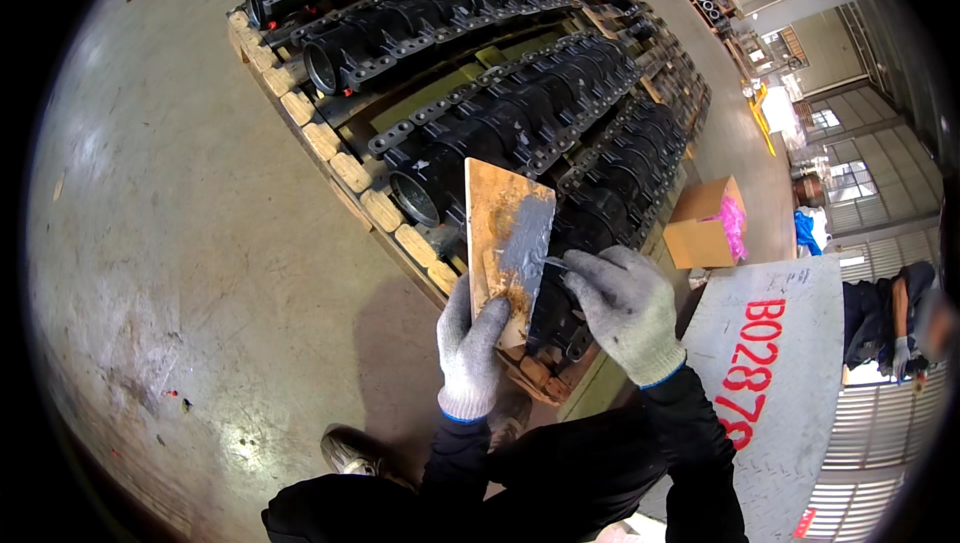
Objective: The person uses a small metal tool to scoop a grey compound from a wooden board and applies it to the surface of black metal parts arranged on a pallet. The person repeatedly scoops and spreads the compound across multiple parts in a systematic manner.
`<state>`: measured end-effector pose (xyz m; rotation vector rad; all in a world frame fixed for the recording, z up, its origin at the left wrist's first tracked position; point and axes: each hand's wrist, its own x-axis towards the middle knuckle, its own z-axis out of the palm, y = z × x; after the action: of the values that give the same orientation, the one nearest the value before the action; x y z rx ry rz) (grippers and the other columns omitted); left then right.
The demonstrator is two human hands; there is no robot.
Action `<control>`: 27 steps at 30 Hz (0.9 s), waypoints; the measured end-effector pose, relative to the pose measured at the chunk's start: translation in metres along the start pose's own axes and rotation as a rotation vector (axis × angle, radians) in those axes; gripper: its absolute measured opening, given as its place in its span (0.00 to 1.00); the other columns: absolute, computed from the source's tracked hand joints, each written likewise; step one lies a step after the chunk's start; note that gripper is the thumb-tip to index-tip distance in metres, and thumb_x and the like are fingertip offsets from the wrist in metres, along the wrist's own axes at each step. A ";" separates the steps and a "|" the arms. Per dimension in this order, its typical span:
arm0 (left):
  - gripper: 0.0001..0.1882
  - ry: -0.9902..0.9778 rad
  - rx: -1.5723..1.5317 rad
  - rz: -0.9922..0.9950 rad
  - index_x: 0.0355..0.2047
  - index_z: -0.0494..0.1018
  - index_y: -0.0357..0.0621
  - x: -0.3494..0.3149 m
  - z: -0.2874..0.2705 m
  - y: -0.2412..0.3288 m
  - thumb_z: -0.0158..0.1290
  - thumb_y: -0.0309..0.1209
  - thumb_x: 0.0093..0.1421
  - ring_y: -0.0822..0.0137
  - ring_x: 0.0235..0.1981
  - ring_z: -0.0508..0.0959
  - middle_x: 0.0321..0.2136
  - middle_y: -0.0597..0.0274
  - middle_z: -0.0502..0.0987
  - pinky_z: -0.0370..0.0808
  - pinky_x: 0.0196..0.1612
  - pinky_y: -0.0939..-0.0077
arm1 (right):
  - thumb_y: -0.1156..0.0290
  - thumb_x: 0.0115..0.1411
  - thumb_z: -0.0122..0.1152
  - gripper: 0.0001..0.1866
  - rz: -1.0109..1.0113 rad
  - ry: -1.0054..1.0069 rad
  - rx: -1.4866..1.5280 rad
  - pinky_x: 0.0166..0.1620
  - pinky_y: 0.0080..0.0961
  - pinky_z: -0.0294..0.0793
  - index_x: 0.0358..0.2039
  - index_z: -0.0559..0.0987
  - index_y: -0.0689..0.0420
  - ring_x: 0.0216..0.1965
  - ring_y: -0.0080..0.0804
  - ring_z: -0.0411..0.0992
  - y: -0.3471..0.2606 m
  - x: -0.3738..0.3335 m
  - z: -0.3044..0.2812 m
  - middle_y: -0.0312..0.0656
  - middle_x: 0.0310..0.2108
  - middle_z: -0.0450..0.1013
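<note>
My left hand (468, 348), in a pale knit glove, is closed around the lower end of a flat rectangular board (484, 218), with the thumb on its face. Grey paste (527, 238) is smeared over the board's right half, and brown stains mark the rest. My right hand (628, 311), gloved alike, pinches a thin grey tool (553, 261) whose tip meets the board's right edge by the paste. Most of that tool is hidden by the fingers. Just beyond the board lie long black ribbed metal castings (510, 123) with round open ends and rows of bolt holes along their flanges.
The castings rest on a wooden pallet (350, 171). To the right stand a cardboard box (700, 228) with pink material inside and a grey metal plate (770, 343) with red marking. Another person (885, 318) is at the far right. Concrete floor (200, 243) spreads to the left.
</note>
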<state>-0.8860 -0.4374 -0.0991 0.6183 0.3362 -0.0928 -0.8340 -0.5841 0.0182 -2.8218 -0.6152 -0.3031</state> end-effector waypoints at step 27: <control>0.34 0.060 -0.102 0.066 0.66 0.62 0.26 -0.003 0.003 -0.004 0.56 0.32 0.63 0.62 0.52 0.78 0.54 0.51 0.76 0.74 0.57 0.70 | 0.71 0.57 0.71 0.11 0.167 -0.014 0.163 0.37 0.35 0.75 0.41 0.86 0.58 0.31 0.45 0.76 0.003 -0.002 0.013 0.45 0.30 0.77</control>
<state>-0.8883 -0.4419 -0.0984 0.5311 0.3759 0.0058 -0.8325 -0.5842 0.0051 -2.6982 -0.3850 -0.1928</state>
